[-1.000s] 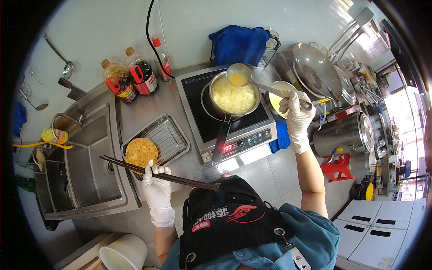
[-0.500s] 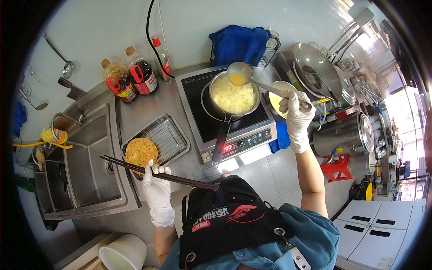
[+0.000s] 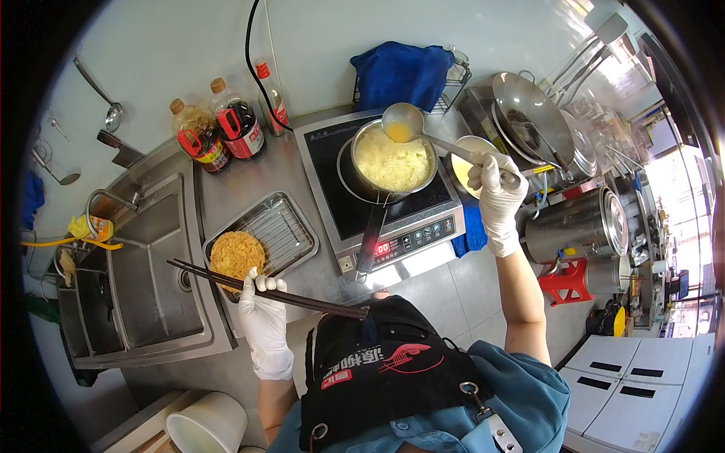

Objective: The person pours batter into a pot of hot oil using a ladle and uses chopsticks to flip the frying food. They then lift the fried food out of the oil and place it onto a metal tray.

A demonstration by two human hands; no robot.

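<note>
Nearest me is the black cloth apron (image 3: 377, 362), printed in red and white. Just beyond it, the left hand (image 3: 264, 325), in a thin wrinkled white glove, is closed around long dark chopsticks (image 3: 317, 303), their slender tips reaching past the near corner of a shiny steel tray (image 3: 306, 226). On its wire rack lies a round, golden, rough-crusted cake (image 3: 238, 253); whether the fingers touch it I can't tell. The right hand (image 3: 500, 198), gloved likewise, is clamped on the handle of a metal ladle (image 3: 402, 124). Its round bowl, with yellow liquid inside, hangs over the far rim of a steel pot (image 3: 433, 167) full of pale yellow, lumpy froth (image 3: 393, 166). The pot sits on a black glass hob (image 3: 328, 170), its dark handle pointing toward the apron. Farther back, two plump plastic bottles (image 3: 242, 124) stand near the wall, and a crumpled blue cloth (image 3: 400, 75) drapes a wire rack.
</note>
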